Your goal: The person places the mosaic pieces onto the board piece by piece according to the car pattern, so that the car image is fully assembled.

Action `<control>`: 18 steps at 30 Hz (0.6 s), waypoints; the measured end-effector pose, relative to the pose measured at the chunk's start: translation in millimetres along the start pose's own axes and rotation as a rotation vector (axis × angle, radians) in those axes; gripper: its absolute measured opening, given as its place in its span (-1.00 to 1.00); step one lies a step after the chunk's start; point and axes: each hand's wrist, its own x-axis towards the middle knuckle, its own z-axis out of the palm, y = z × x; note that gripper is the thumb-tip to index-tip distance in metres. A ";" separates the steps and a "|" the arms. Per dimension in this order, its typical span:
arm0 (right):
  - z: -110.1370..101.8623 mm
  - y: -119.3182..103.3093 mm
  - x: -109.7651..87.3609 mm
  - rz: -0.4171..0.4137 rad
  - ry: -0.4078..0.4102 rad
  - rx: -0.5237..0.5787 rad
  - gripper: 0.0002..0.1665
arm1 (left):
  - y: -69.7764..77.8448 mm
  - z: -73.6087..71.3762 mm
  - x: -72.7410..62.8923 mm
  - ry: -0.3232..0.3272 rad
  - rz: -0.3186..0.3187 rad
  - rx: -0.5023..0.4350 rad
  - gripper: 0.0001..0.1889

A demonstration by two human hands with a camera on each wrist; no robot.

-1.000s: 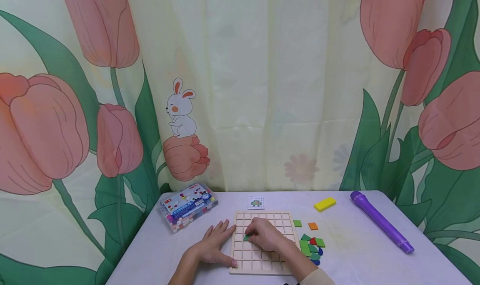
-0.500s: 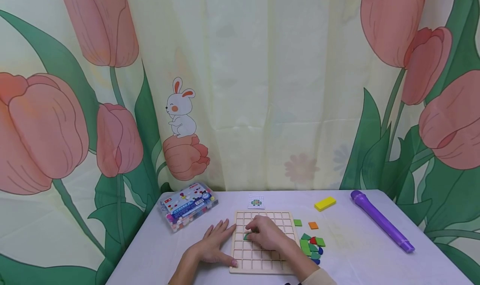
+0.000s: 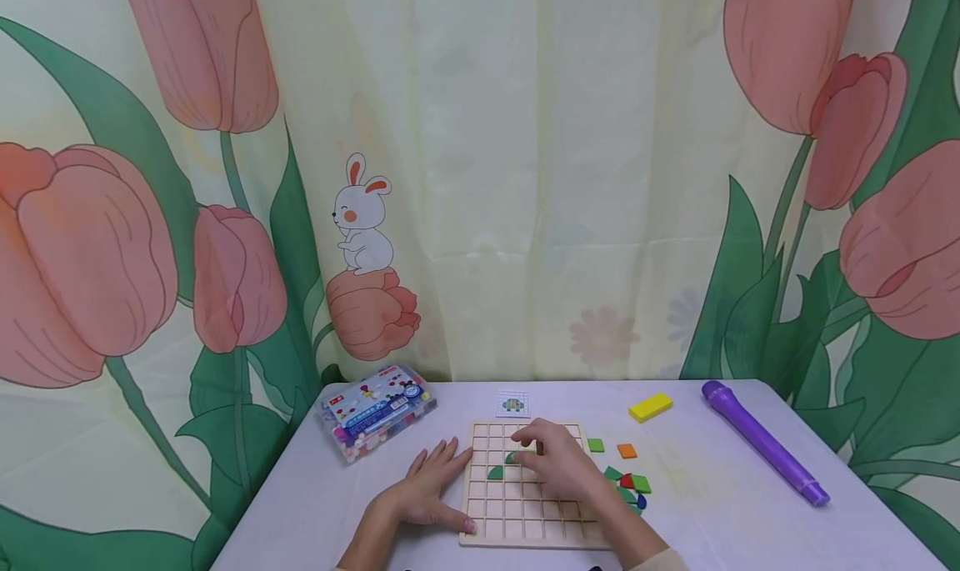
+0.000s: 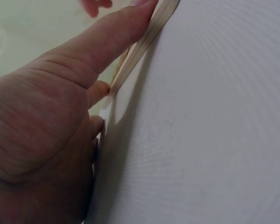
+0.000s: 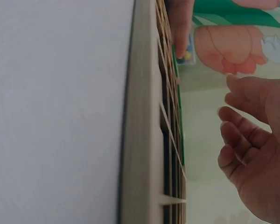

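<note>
My left hand (image 3: pixel 429 494) lies spread beside the wooden grid board (image 3: pixel 487 542), its thumb on the board's near left corner and its index fingertip at the left edge. In the left wrist view the thumb (image 4: pixel 107 39) presses along the rim. Over the board's upper middle, my right hand (image 3: pixel 558 461) hovers with fingers loosely bent and parted, holding nothing; the right wrist view shows the same hand (image 5: pixel 261 144) above the grid. A dark green round-sided piece (image 3: pixel 496 473) sits in a cell, and another green piece (image 3: pixel 511 458) shows partly beside the right fingers.
Several coloured pieces (image 3: pixel 641 484) lie right of the board, with a light green square (image 3: pixel 596 445) and an orange square (image 3: pixel 627 451) above. A pattern card (image 3: pixel 513 403), a yellow block (image 3: pixel 650 408), a purple stick (image 3: pixel 765 443) and a clear box (image 3: pixel 378 411) stand around.
My right hand has risen off the green piece and moved right and slightly away, uncovering two green pieces on the board. The left hand stays where it was.
</note>
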 end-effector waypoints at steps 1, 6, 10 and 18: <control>-2.5 0.0 -0.8 0.004 0.012 0.004 -0.67 | 0.0 0.0 0.3 -0.001 -0.002 0.000 0.23; -14.3 0.0 -3.3 0.035 0.068 0.012 -0.65 | -0.2 0.0 1.5 -0.007 -0.010 -0.001 0.23; -23.1 2.1 -6.0 0.076 0.101 0.020 -0.65 | -0.7 0.1 1.7 -0.007 -0.012 -0.002 0.23; -38.8 14.8 -10.1 0.145 0.176 0.004 -0.68 | -0.7 1.2 2.1 -0.016 -0.026 -0.009 0.21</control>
